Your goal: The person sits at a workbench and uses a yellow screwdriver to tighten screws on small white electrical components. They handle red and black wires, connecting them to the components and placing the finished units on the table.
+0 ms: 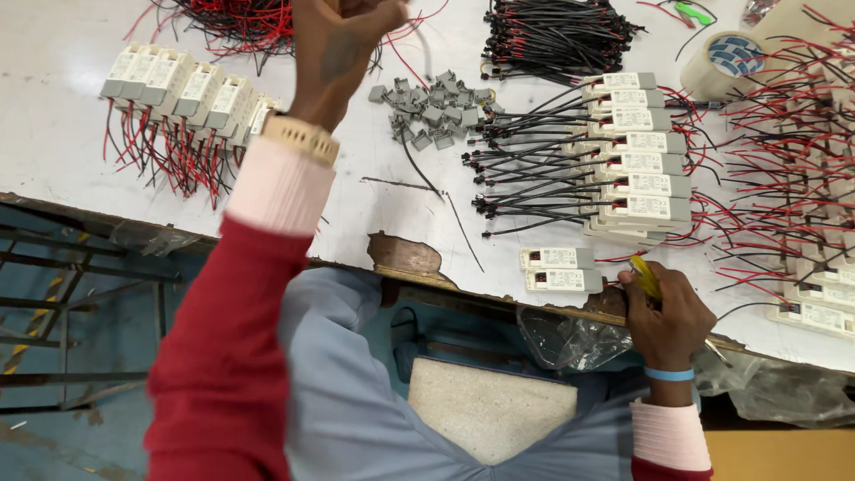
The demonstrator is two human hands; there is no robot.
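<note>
Down right, yellow-handled tool (pixel 646 278) in the right hand (pixel 670 316)

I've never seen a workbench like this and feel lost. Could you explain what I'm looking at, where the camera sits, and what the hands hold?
The camera is worn on a person's head, looking down at a white table. The left hand is raised over the table, pinching a thin wire. The right hand grips a yellow-handled tool beside two small white boxes. Rows of similar wired boxes, a pile of grey clips, black wire bundles and a tape roll lie around.
</note>
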